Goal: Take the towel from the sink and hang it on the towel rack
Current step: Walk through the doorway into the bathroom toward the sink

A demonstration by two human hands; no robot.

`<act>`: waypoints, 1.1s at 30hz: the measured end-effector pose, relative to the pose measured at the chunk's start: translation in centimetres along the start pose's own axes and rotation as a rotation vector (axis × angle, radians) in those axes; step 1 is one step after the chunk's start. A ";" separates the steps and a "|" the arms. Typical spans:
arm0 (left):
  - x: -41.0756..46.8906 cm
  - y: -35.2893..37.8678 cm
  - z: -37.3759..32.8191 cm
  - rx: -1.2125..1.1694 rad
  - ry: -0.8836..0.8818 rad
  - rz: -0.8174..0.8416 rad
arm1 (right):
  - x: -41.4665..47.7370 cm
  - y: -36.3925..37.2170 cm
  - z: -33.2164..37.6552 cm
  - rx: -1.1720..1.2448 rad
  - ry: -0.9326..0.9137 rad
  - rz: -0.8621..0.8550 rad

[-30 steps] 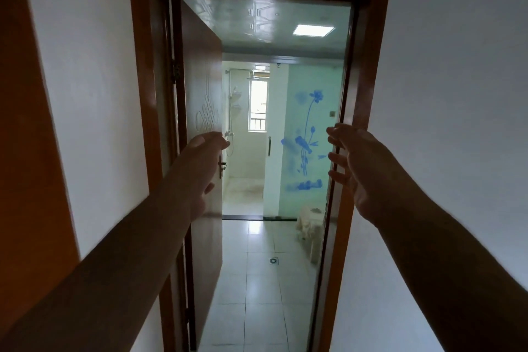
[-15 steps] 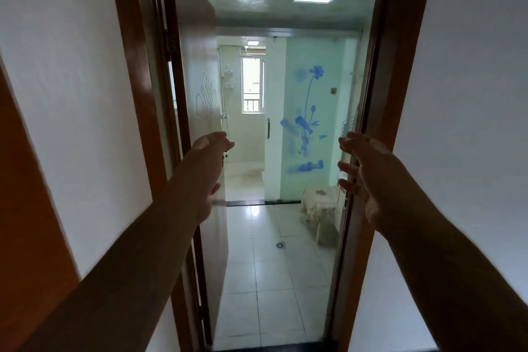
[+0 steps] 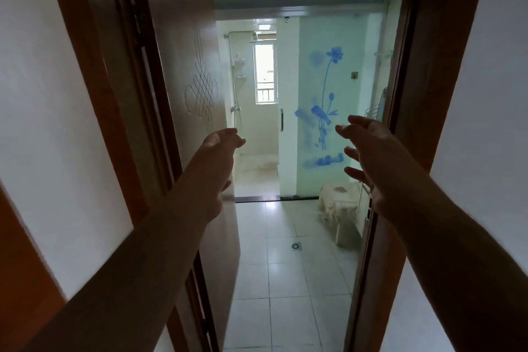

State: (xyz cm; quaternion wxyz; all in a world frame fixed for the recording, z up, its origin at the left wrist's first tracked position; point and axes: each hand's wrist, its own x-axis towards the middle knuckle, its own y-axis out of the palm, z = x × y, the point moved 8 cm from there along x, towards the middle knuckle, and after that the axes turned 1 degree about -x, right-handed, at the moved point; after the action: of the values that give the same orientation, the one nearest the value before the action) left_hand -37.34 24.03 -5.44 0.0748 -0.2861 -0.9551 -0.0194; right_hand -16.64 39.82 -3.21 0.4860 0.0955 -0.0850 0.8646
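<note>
I stand in a bathroom doorway with both arms held out in front of me. My left hand (image 3: 218, 151) is empty, its fingers loosely curled and apart, level with the edge of the open wooden door (image 3: 183, 71). My right hand (image 3: 368, 151) is empty too, fingers spread, just inside the right door frame (image 3: 411, 94). A thin metal rack (image 3: 377, 107) shows on the right wall behind the frame, mostly hidden. No towel and no sink are in view.
The tiled floor (image 3: 285, 280) runs ahead to a frosted glass partition with a blue flower (image 3: 323, 111) and an open shower stall (image 3: 257, 151). A low stool under a cream cloth (image 3: 338, 203) stands at the right. A floor drain (image 3: 296, 246) lies mid-floor.
I have moved forward into the doorway, so the frame and door now fill the sides of the view. Both hands stay raised and empty, and more of the bathroom shows.
</note>
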 end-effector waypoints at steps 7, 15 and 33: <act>6.9 5.7 2.2 0.002 -0.020 -0.055 | 9.7 -1.1 -3.4 0.021 0.042 0.052; 13.2 10.2 7.1 0.044 -0.081 -0.096 | 16.6 -1.7 -10.5 0.025 0.149 0.086; 28.6 9.9 26.6 0.000 -0.372 0.066 | 28.9 7.9 -26.8 -0.114 0.328 0.069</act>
State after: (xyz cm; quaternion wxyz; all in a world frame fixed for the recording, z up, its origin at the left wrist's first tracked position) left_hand -58.96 49.95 -27.36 -0.1023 -0.3159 -0.9426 0.0365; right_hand -40.35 65.94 -22.37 0.4679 -0.0773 -0.0567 0.8786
